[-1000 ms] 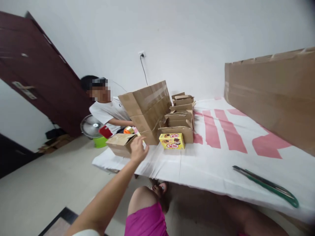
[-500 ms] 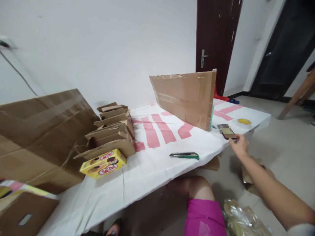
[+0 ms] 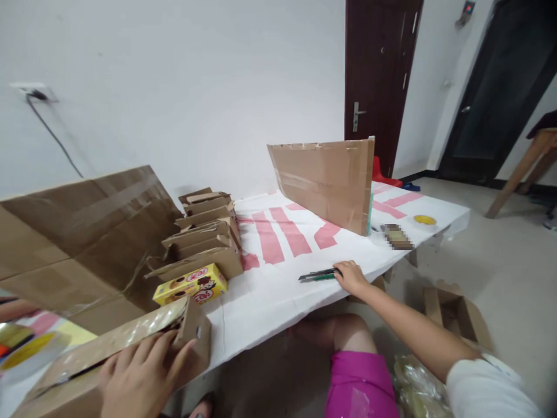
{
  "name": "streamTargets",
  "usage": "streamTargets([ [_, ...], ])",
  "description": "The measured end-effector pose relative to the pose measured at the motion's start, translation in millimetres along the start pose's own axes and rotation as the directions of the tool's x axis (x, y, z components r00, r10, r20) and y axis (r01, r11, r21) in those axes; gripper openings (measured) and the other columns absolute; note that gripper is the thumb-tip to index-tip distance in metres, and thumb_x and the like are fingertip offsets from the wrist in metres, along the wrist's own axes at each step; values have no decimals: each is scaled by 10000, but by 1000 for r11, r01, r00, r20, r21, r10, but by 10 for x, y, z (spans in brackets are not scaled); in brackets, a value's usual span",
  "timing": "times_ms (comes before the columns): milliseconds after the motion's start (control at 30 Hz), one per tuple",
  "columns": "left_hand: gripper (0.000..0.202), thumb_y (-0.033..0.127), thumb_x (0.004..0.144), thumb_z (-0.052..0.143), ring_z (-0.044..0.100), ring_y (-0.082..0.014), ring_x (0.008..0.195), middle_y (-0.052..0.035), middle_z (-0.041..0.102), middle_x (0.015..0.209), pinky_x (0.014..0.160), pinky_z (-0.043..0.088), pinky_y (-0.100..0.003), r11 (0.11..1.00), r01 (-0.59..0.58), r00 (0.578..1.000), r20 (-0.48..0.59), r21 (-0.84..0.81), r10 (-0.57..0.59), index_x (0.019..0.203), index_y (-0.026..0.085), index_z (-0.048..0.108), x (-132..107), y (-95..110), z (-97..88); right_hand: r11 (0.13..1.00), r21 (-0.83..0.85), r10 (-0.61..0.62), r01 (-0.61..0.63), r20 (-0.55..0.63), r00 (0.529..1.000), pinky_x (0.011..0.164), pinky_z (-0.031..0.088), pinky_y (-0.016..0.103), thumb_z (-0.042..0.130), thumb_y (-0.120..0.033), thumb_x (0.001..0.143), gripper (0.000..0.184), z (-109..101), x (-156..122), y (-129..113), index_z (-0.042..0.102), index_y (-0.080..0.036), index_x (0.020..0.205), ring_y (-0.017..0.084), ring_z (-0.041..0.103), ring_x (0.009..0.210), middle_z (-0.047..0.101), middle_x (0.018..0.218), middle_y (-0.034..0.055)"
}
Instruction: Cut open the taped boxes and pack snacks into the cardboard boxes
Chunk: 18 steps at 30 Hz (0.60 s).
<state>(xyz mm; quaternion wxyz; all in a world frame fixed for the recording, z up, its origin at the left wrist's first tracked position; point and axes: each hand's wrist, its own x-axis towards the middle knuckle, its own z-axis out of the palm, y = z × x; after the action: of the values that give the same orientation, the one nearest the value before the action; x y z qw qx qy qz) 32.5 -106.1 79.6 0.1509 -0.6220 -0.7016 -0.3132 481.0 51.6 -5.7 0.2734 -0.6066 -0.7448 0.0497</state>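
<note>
My left hand (image 3: pixel 141 377) lies with spread fingers on the taped flap of a brown cardboard box (image 3: pixel 108 354) at the near left edge of the table. My right hand (image 3: pixel 350 276) reaches over the white cloth and closes its fingers on the end of a green utility knife (image 3: pixel 317 274), which lies on the cloth. A yellow snack box (image 3: pixel 190 285) sits just behind the cardboard box.
A stack of folded small cartons (image 3: pixel 204 238) and a large flattened carton (image 3: pixel 82 232) stand at the left. A cardboard sheet (image 3: pixel 324 180) stands upright at the back. A phone (image 3: pixel 397 237) and yellow tape roll (image 3: pixel 425 220) lie at the far right. An open box (image 3: pixel 456 313) is on the floor.
My right hand left the phone and moved left onto the green knife. My left hand has come into view on the cardboard box, which is now at the near table edge.
</note>
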Motion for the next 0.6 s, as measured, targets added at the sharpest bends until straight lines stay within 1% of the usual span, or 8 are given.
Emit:
streamTargets([
  [67,401,591,768,415,547,-368,1017,-101,684,936,926,363,-504,983,-100,994,-35,157,107,861,276,646,36,162,77,1000,-9,-4,4,39,999,898,393,373,532,-190,835,274,102,90,-149,677,-214,1066,255,547,1020,686,1078,92],
  [133,440,594,806,360,571,-343,966,-105,693,928,863,392,-459,951,-186,978,-48,246,204,867,265,645,79,287,146,1000,-12,-16,17,63,998,908,381,357,539,-206,847,270,199,162,-317,671,-202,1082,248,533,1038,674,1094,95],
  [233,471,583,849,339,589,-323,921,-111,705,925,812,396,-435,927,-266,954,-62,263,292,873,236,657,143,416,225,1000,-14,-26,27,77,997,900,374,373,589,-326,841,314,348,222,-579,642,-219,1132,270,499,1080,644,1148,91],
  [333,449,550,880,361,600,-309,898,-99,710,924,788,401,-425,917,-304,940,-78,258,333,926,224,666,199,450,241,999,-17,-36,37,72,997,920,354,389,601,-404,837,394,469,220,-756,591,-253,1201,273,471,1111,615,1203,74],
  [400,420,522,885,384,606,-300,876,-102,697,929,765,423,-413,924,-314,938,-81,220,338,948,212,660,215,395,208,999,-22,-36,38,63,997,934,342,385,585,-389,852,402,512,199,-793,567,-257,1230,263,461,1125,600,1229,73],
  [500,336,478,865,440,611,-295,870,-107,656,940,800,469,-423,951,-303,942,-136,51,308,939,214,634,179,189,106,999,-36,-34,36,51,998,938,344,365,577,-363,858,402,527,178,-768,561,-246,1242,247,464,1129,594,1241,76],
  [567,249,455,824,506,608,-309,944,-85,634,1001,885,469,-459,970,-231,952,-225,-74,210,938,261,612,133,-17,21,998,-48,-36,38,43,998,936,352,353,585,-356,851,396,526,181,-741,571,-247,1231,239,474,1125,602,1234,70],
  [600,220,447,801,533,590,-322,1010,-66,621,1043,936,448,-484,978,-156,959,-257,-138,117,937,289,601,114,-132,-23,998,-53,-38,40,39,999,933,358,349,590,-353,846,390,526,185,-732,579,-250,1222,236,481,1120,608,1227,66],
])
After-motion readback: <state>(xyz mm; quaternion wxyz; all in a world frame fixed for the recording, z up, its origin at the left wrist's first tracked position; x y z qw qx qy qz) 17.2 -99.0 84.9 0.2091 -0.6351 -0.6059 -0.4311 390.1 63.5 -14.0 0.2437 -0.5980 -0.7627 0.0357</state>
